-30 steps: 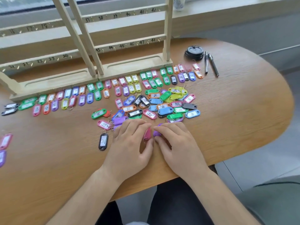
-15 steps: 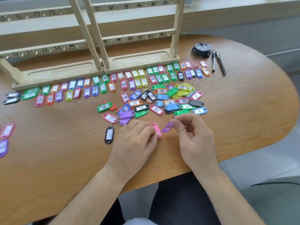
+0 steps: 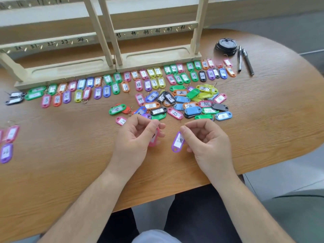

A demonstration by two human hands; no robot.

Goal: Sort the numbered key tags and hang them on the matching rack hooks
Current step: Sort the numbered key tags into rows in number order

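My left hand (image 3: 138,137) pinches a pink key tag (image 3: 154,138) by its ring, so the tag hangs just above the table. My right hand (image 3: 205,139) pinches a purple tag (image 3: 178,142) at its top end; its label reads something like 28. An unsorted pile of coloured tags (image 3: 184,104) lies just beyond both hands. Two rows of sorted numbered tags (image 3: 122,83) run along the foot of the wooden rack (image 3: 154,56). The rack's rails carry numbered hooks, 43 to 48 on the right rail (image 3: 157,30).
A black lid (image 3: 226,46) and two pens (image 3: 244,60) lie at the far right of the wooden table (image 3: 271,111). Several pink and purple tags (image 3: 7,142) lie at the left edge. The table's near edge runs just under my forearms.
Both hands lifted off the table, turned palms inward and moved apart, each raising its tag. The view tilted closer to the rack foot.
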